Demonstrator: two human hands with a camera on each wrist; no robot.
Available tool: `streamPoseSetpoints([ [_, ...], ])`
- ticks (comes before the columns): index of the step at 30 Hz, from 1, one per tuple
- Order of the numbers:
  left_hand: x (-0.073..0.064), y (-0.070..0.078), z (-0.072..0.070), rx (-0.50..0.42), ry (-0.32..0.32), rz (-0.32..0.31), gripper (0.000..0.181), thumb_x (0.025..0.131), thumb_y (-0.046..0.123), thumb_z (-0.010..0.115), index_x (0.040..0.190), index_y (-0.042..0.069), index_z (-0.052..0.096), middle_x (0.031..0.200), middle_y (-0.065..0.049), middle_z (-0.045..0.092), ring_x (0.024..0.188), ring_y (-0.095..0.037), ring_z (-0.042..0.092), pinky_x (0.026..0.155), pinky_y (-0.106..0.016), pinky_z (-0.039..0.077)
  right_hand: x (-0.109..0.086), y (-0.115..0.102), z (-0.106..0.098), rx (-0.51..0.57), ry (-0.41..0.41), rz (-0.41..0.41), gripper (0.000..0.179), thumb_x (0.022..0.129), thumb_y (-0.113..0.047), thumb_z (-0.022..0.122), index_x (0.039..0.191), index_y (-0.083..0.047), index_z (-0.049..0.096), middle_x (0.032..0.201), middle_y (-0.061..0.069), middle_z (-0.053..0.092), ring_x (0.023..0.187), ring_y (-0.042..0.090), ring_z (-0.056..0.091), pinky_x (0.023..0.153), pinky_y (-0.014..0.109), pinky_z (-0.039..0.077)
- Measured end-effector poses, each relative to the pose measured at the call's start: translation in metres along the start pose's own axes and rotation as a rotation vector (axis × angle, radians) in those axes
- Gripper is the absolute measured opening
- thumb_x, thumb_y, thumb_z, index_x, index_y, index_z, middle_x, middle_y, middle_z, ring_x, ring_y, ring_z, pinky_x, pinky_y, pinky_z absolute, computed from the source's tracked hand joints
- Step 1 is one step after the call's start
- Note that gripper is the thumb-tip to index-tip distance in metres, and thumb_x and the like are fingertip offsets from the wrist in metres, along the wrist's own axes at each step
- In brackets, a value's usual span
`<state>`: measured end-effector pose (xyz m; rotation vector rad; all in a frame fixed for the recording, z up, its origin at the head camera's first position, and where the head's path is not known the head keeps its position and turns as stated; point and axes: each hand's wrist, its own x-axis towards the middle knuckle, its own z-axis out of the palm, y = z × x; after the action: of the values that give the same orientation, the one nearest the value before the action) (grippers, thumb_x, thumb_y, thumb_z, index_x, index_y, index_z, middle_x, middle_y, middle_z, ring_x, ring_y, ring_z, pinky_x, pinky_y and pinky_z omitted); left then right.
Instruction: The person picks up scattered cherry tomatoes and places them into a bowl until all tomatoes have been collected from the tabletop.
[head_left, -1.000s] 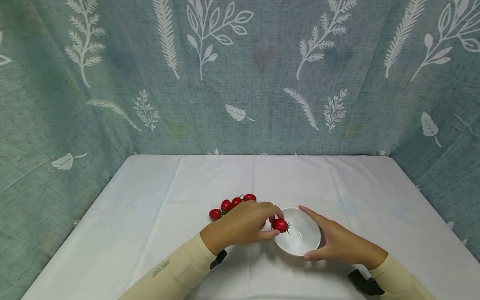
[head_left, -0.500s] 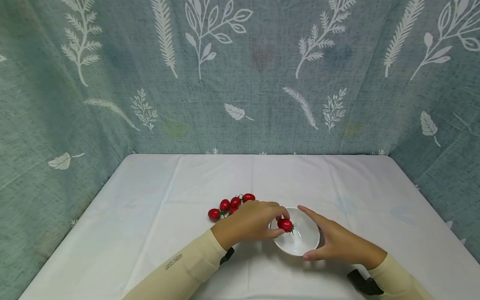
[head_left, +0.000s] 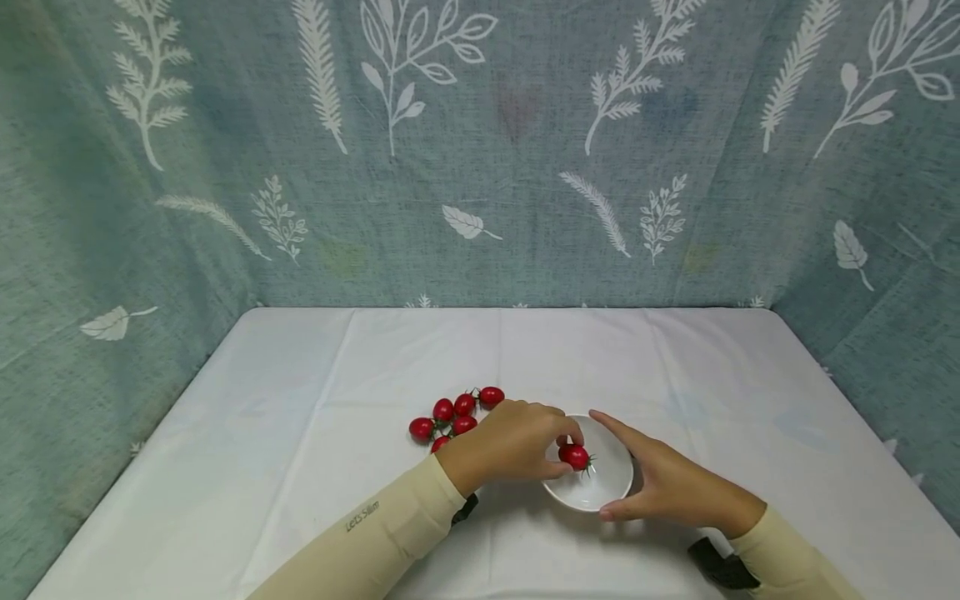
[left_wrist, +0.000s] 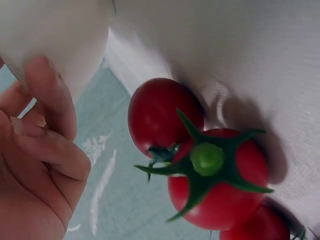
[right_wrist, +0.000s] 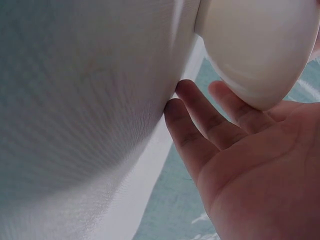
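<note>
In the head view my left hand [head_left: 513, 442] pinches a red cherry tomato [head_left: 574, 457] between thumb and fingers, over the inside of a small white bowl [head_left: 611, 483]. Whether that tomato touches the bowl's bottom I cannot tell. My right hand [head_left: 663, 483] spans the bowl's right side, thumb at the near rim and forefinger at the far rim, the fingers fairly straight. In the right wrist view, two fingertips of this hand rest on the cloth beside the bowl [right_wrist: 260, 50]. The left wrist view hides the pinched tomato behind the bowl [left_wrist: 60, 30].
Several cherry tomatoes [head_left: 465, 405] with green stems lie on the white tablecloth [head_left: 360, 367], left of the bowl and partly behind my left forearm. One with a star-shaped green calyx [left_wrist: 207, 159] looms close in the left wrist view. Patterned teal curtains [head_left: 420, 225] enclose the table.
My left hand has carried the tomato rightward from the bowl's left rim to further over its inside. The right hand stays at the bowl. More of the loose tomatoes now show.
</note>
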<state>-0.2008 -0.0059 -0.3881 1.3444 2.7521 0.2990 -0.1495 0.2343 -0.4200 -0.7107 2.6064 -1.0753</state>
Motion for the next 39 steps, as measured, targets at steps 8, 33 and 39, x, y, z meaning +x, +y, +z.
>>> streamPoseSetpoints([
  [8,0.003,0.003,-0.001,0.018,-0.010,-0.026,0.025,0.083,0.035,0.081,0.107,0.030,0.076,0.090,0.016,0.071,0.074,0.003,0.056,0.061,-0.016,0.045,0.001,-0.001,0.000,0.016,-0.002,0.017,0.115,0.072,-0.051,0.085,0.161,-0.019,0.019,0.158,0.006,0.038,0.134,0.023,0.047,0.102,0.025,0.045],
  [33,0.005,0.013,-0.002,0.027,-0.040,-0.064,0.027,0.081,0.034,0.084,0.106,0.026,0.079,0.087,0.012,0.075,0.070,0.000,0.056,0.061,-0.018,0.046,0.000,-0.002,-0.001,0.020,-0.011,-0.003,0.114,0.074,-0.052,0.083,0.161,-0.017,0.018,0.160,0.011,0.034,0.137,0.029,0.045,0.102,0.026,0.045],
  [39,0.001,0.009,0.002,0.023,-0.009,-0.051,0.030,0.082,0.038,0.082,0.111,0.028,0.077,0.095,0.012,0.073,0.073,0.002,0.056,0.061,-0.015,0.047,0.000,-0.002,0.000,0.004,-0.010,0.000,0.114,0.073,-0.053,0.084,0.160,-0.017,0.020,0.160,0.011,0.035,0.139,0.029,0.043,0.106,0.028,0.043],
])
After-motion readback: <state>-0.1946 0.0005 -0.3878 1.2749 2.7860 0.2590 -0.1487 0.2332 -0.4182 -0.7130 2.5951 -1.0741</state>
